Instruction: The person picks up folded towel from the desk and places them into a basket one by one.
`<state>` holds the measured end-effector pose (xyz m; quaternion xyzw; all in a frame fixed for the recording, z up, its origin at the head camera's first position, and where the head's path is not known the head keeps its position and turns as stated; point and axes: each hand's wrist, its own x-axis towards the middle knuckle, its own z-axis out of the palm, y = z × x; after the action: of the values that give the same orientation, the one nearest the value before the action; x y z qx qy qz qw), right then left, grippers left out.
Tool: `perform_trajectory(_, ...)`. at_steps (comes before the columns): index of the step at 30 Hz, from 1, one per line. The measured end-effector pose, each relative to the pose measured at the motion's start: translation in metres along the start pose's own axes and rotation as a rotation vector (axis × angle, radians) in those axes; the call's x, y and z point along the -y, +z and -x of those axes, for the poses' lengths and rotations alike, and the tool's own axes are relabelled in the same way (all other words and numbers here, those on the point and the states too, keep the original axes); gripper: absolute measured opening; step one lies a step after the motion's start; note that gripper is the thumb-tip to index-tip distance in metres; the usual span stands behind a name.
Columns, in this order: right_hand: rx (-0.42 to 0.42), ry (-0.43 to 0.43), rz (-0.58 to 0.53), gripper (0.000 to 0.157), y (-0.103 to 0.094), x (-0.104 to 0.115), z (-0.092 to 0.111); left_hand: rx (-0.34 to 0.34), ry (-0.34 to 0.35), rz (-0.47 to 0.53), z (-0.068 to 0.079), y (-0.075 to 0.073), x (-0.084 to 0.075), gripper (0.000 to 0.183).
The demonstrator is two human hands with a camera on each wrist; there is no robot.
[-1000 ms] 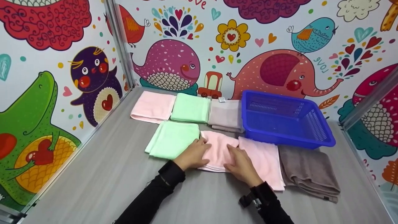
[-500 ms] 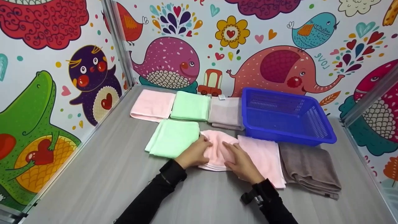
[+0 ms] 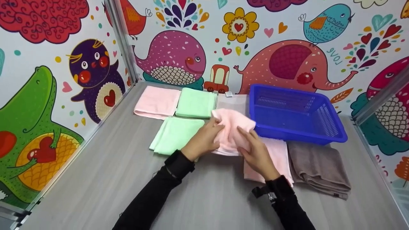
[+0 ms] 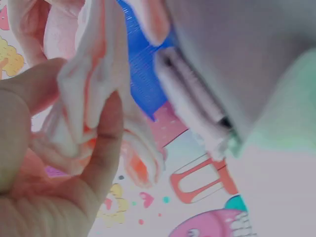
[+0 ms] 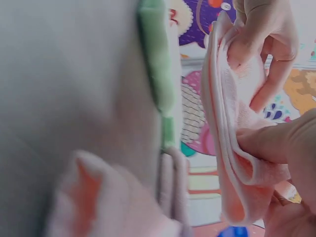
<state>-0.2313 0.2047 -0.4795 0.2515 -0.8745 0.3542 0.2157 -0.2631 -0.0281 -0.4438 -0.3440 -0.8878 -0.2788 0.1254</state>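
Observation:
A folded pink towel (image 3: 232, 129) is lifted over the table between my two hands, its middle creased into a fold. My left hand (image 3: 204, 139) pinches its left side; the left wrist view shows the thumb and fingers (image 4: 111, 123) on either side of the cloth. On the right side my right hand (image 3: 258, 156) grips it, the thumb pressed into the cloth in the right wrist view. Below my right hand lies a second folded pink towel (image 3: 274, 153), partly covered. A folded green towel (image 3: 179, 134) lies beside my left hand.
Along the back lie another pink towel (image 3: 158, 101), a green towel (image 3: 195, 103) and a pale grey-pink towel (image 3: 233, 100), partly hidden. A blue plastic basket (image 3: 295, 135) stands at the back right, with a brown towel (image 3: 319, 166) before it. Printed panels enclose the grey table (image 3: 105, 172).
Both hands have bunched the middle pink towel inward, then raised it off the table and moved it away from me towards the back row. The other towels stay in place.

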Motion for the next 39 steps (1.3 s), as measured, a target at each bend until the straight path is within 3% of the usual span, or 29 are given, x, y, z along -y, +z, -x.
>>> perform_trajectory(3, -0.040, -0.001, 0.030, 0.071, -0.017, -0.007, -0.012, -0.035, 0.038, -0.044, -0.020, -0.004, -0.006, 0.056)
perform_trajectory(7, -0.070, 0.012, 0.092, 0.072, -0.043, -0.022, -0.031, -0.069, 0.076, -0.073, -0.053, 0.001, -0.013, 0.050)
perform_trajectory(13, -0.102, 0.086, 0.151, 0.073, -0.078, -0.053, -0.052, -0.069, 0.102, 0.002, -0.108, 0.021, -0.024, 0.038)
perform_trajectory(17, -0.136, 0.111, 0.169, 0.073, -0.097, -0.073, -0.057, -0.049, 0.082, 0.051, -0.134, 0.037, -0.030, 0.039)
perform_trajectory(23, -0.157, 0.139, 0.161, 0.069, -0.106, -0.097, -0.060, -0.059, 0.059, 0.023, -0.149, 0.064, -0.029, 0.041)
perform_trajectory(29, -0.154, 0.176, 0.172, 0.070, -0.098, -0.121, -0.062, -0.038, 0.046, -0.132, -0.161, 0.087, -0.029, 0.038)
perform_trajectory(34, -0.053, 0.247, 0.195, 0.071, -0.094, -0.134, -0.064, 0.079, -0.026, -0.269, -0.172, 0.099, -0.032, 0.033)
perform_trajectory(39, 0.144, 0.357, 0.193, 0.072, -0.101, -0.136, -0.072, 0.237, -0.002, -0.466, -0.181, 0.103, -0.035, 0.025)
